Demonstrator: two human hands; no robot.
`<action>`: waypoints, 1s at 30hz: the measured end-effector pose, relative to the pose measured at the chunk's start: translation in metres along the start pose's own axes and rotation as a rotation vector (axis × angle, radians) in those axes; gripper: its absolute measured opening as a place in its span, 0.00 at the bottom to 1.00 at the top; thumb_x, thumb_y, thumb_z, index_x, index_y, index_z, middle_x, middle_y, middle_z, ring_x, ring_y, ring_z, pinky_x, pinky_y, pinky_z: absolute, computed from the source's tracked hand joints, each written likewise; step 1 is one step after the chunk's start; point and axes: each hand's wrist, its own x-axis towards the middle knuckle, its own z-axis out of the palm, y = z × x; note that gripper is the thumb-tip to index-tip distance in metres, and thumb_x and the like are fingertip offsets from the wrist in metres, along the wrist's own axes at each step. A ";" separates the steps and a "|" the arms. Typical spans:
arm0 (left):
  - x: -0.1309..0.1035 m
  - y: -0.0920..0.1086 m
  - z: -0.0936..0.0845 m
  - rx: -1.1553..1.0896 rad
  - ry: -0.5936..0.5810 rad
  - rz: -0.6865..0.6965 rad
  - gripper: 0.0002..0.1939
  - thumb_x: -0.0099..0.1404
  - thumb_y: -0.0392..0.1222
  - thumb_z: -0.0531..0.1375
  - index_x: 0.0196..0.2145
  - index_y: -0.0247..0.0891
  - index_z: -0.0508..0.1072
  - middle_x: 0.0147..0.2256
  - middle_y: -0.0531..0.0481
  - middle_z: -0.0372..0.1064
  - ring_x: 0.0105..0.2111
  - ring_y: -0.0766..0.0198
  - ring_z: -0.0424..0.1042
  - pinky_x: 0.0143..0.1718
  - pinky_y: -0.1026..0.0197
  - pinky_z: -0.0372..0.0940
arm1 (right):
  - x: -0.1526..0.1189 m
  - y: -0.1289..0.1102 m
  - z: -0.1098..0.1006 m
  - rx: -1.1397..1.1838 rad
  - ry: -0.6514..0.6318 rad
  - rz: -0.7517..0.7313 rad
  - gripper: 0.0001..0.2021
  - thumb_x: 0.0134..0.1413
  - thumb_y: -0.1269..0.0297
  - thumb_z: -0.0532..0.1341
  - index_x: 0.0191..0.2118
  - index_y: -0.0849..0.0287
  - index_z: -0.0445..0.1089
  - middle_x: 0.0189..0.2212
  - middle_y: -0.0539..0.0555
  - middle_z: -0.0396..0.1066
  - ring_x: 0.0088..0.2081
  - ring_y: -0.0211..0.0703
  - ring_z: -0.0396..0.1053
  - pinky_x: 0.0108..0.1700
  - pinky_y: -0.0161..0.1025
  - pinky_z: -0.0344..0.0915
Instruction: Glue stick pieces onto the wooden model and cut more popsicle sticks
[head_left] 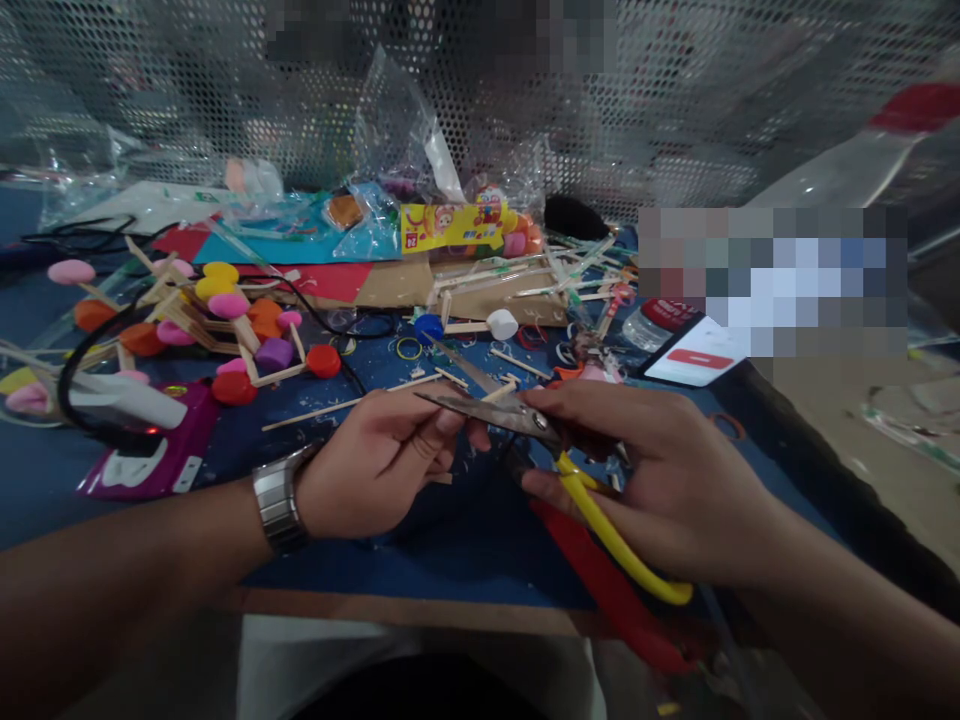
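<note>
My right hand (667, 460) grips a pair of scissors with yellow handles (600, 530). The scissor blades (480, 405) are spread and point left across my left fingertips. My left hand (382, 455), with a metal watch (279, 500) on its wrist, is closed in a pinch. A thin wooden stick (501, 390) shows between the blades at those fingertips, and a short stick end (441, 479) pokes out below the hand. Parts of the stick are hidden by the fingers and blades. A red strip-like thing (607, 590) hangs below my right hand at the table edge.
On the left lies a structure of sticks and coloured clay balls (202, 320), beside a purple box with a cable (180, 440). Behind are a yellow packet (450, 228), plastic bags and loose sticks. A lit phone (701, 352) and a red-capped bottle (832, 170) are at right.
</note>
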 end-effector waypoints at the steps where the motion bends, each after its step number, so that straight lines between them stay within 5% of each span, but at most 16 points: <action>1: 0.000 0.000 0.000 0.006 -0.007 0.010 0.17 0.78 0.45 0.50 0.36 0.35 0.72 0.31 0.52 0.66 0.22 0.75 0.60 0.21 0.73 0.62 | -0.001 0.000 0.000 0.011 -0.006 0.006 0.18 0.57 0.55 0.68 0.52 0.54 0.74 0.33 0.55 0.77 0.28 0.45 0.70 0.31 0.45 0.71; 18: 0.001 -0.002 -0.004 0.137 -0.029 0.115 0.18 0.78 0.46 0.49 0.38 0.36 0.73 0.27 0.55 0.61 0.21 0.73 0.59 0.23 0.69 0.61 | 0.000 0.000 -0.001 0.044 -0.014 -0.039 0.17 0.58 0.56 0.67 0.51 0.56 0.74 0.33 0.54 0.77 0.29 0.44 0.72 0.31 0.40 0.71; 30: 0.008 -0.001 -0.005 0.250 -0.009 0.279 0.14 0.76 0.35 0.52 0.31 0.37 0.69 0.25 0.56 0.62 0.24 0.71 0.63 0.27 0.70 0.63 | 0.002 0.002 -0.001 0.049 -0.012 -0.137 0.16 0.60 0.58 0.66 0.51 0.58 0.73 0.32 0.53 0.76 0.29 0.41 0.71 0.31 0.39 0.71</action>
